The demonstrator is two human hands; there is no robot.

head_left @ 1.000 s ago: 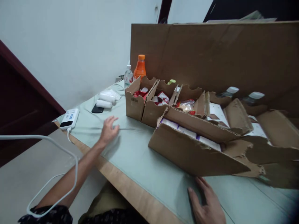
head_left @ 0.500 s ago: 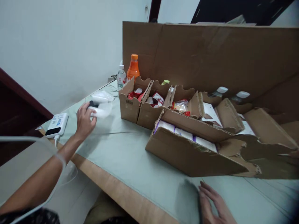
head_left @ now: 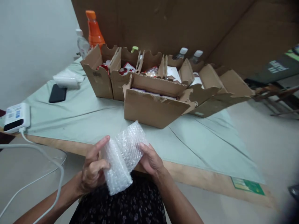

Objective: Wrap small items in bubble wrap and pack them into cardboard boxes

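Note:
Over the table's front edge, both hands hold clear bubble wrap [head_left: 118,166]. My left hand [head_left: 93,168] is closed on its left part, thumb and fingers gripping the side. My right hand [head_left: 151,158] pinches the other part, which leans up and to the right. The two parts meet low down; whether they are one folded piece or two pieces I cannot tell. Just beyond my hands stands a cardboard bin [head_left: 155,109] with white and purple packs in it, mostly hidden by its front wall.
A row of cardboard bins [head_left: 100,82] holding packets runs behind. An orange bottle [head_left: 95,34] and a clear bottle [head_left: 83,43] stand back left. Folded clear plastic [head_left: 67,79], a black phone [head_left: 58,93] and a white device [head_left: 18,115] with a cable [head_left: 62,177] lie left.
My left hand has come from the far left to the front middle with the bubble wrap. My right hand has joined it there and grips the wrap too. The view has swung right.

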